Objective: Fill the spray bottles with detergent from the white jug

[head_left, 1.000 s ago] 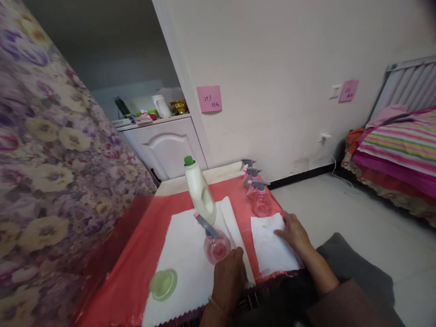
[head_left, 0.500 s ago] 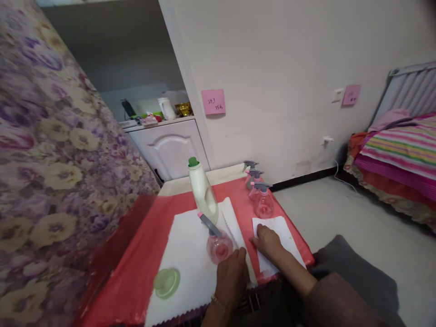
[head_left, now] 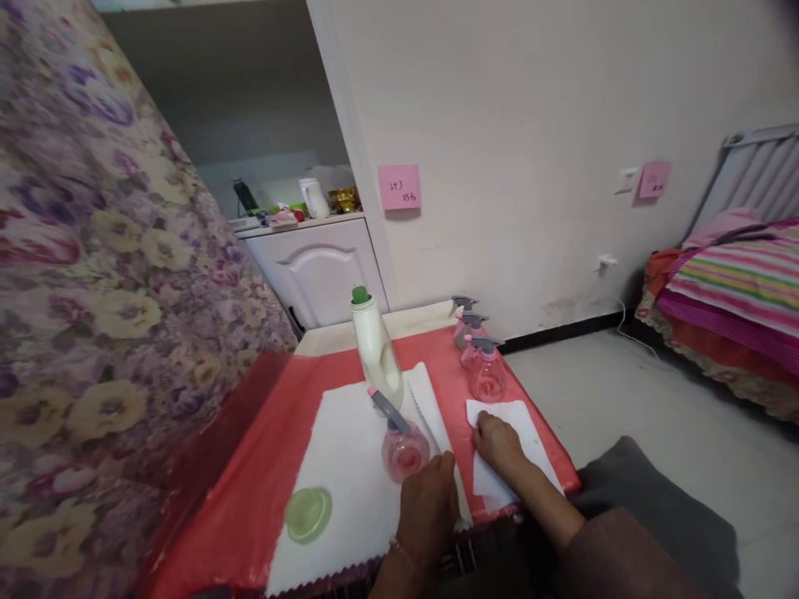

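Observation:
My right hand (head_left: 499,443) lies on a small white cloth (head_left: 524,424), its fingers closed at the cloth's left side. My left hand (head_left: 428,503) is curled beside a clear pink spray bottle (head_left: 405,453) with a grey trigger head, close to the folded right edge of a large white cloth (head_left: 349,441). What its fingers hold, if anything, is hidden. Behind that spray bottle an off-white jug (head_left: 376,349) with a green top stands upright. A round translucent green lid (head_left: 308,514) lies on the large cloth at the left.
Several more spray bottles (head_left: 487,378) stand in a row at the back right of the red-covered table (head_left: 280,424). A floral curtain (head_left: 125,308) hangs on the left. Beyond are a white cabinet (head_left: 325,266) and a bed (head_left: 736,291); a dark grey cushion-like shape (head_left: 649,507) is at the right.
My right hand has shifted slightly on the small cloth and its fingers have drawn together. The left hand stays beside the spray bottle. The whole view has shifted slightly.

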